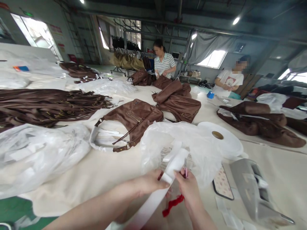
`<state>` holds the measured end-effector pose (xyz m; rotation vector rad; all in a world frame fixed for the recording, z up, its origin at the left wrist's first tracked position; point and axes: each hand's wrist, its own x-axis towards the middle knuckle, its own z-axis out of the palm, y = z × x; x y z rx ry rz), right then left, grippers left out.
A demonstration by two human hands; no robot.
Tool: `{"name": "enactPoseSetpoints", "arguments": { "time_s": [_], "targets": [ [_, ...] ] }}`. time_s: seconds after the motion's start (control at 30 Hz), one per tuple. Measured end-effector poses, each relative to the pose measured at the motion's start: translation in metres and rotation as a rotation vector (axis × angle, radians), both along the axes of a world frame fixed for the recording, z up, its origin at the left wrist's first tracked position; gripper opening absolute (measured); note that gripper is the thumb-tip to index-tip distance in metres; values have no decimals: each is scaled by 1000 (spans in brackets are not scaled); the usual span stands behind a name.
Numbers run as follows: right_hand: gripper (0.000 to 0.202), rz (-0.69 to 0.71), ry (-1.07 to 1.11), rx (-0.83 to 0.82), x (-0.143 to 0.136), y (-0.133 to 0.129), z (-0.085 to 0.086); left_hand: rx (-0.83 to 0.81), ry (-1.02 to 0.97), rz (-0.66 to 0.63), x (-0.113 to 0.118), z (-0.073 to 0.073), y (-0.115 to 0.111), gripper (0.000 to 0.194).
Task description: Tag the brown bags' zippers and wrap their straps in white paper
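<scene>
My left hand pinches a long white strip between thumb and fingers. The strip runs from the bottom of the view up past both hands and looks folded over near my fingers. On its right edge, my right hand grips it too, and a thin tool with a pink handle and metal tip sticks up from that hand. Below the right hand is a crumpled red band. Just beyond lies a clear plastic bag with printed text. A brown handbag, its handle wrapped in white, rests behind it.
To the right are a large white roll, a patterned phone and a grey tape dispenser. Brown straps and crumpled plastic lie left. More brown bags lie around. Two people work across the table.
</scene>
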<state>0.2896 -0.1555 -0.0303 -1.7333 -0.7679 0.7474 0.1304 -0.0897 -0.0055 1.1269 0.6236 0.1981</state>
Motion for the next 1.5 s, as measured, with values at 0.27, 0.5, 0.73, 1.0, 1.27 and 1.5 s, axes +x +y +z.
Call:
{"name": "enactPoseSetpoints", "arguments": {
  "time_s": [0.27,0.5,0.73,1.0,1.27,1.5],
  "targets": [
    [41,-22,-38,34,2,0,0,-224,1,22,-3,0,-12,45],
    [41,-39,-52,41,2,0,2,-210,-18,69,-4,-5,-18,52],
    [39,38,-37,14,3,0,-3,-160,9,59,-8,-7,-19,54],
    [37,177,-39,-80,-6,-9,-4,538,159,216,-22,-24,-26,43],
    [39,184,-77,-105,-8,-10,-3,497,107,201,-23,-19,-31,27],
    [39,208,-119,-89,-6,-20,3,450,141,237,-24,-23,-27,24]
  ]
}}
